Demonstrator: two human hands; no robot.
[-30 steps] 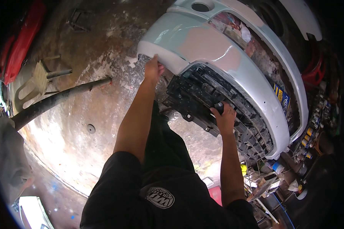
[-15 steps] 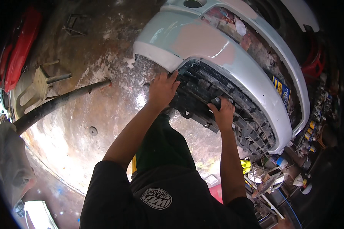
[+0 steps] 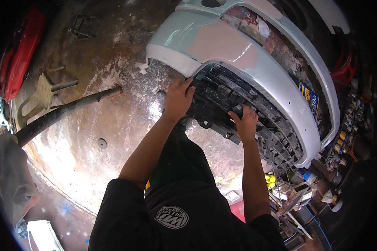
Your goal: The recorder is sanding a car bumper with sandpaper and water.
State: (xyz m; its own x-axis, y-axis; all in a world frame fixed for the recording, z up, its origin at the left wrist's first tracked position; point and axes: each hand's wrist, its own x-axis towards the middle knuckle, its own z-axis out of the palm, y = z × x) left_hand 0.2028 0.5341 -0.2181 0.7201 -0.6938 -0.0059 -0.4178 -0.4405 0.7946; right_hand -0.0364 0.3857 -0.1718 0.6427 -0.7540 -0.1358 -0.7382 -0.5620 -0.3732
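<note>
A car bumper (image 3: 276, 81), pale grey-blue with pinkish patches, lies in front of me, its curve running from upper left to lower right. A black plastic panel (image 3: 207, 104) with ribs and tabs fills its near side. At the panel's left end, by the bumper's pale corner, my left hand (image 3: 179, 99) has its fingers closed over the edge. Farther right, my right hand (image 3: 246, 122) is closed, thumb and fingers around a small black block-like piece (image 3: 238, 111) against the panel. Whether that piece is loose or part of the panel cannot be seen.
A dark pole (image 3: 67, 111) reaches in from the left beside a beige plastic chair (image 3: 46, 90). Red body parts (image 3: 23, 54) stand at the far left. Cans and tools (image 3: 343, 138) clutter the right side. A small round disc (image 3: 102, 143) lies on the stained floor.
My left hand has shifted slightly right, and its fingers have drawn closer together at the panel's edge. My right hand stays in nearly the same place.
</note>
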